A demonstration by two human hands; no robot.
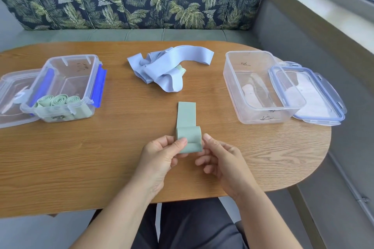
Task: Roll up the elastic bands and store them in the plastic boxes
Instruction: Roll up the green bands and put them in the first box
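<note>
A sage-green elastic band [187,121] lies on the wooden table [81,157], partly rolled at its near end, its flat tail pointing away from me. My left hand [162,155] pinches the roll's left side and my right hand [220,157] holds its right side. A heap of pale blue bands [166,68] sits at the table's middle back, with a bit of green band showing under it. The left plastic box [66,87] with blue clips holds three rolled green bands [58,100]. The right plastic box [261,85] holds no bands.
A clear lid [12,95] lies left of the left box. Another lid with a blue seal [309,95] leans at the right box's far side near the table's rounded edge. A leaf-patterned bench back runs behind the table.
</note>
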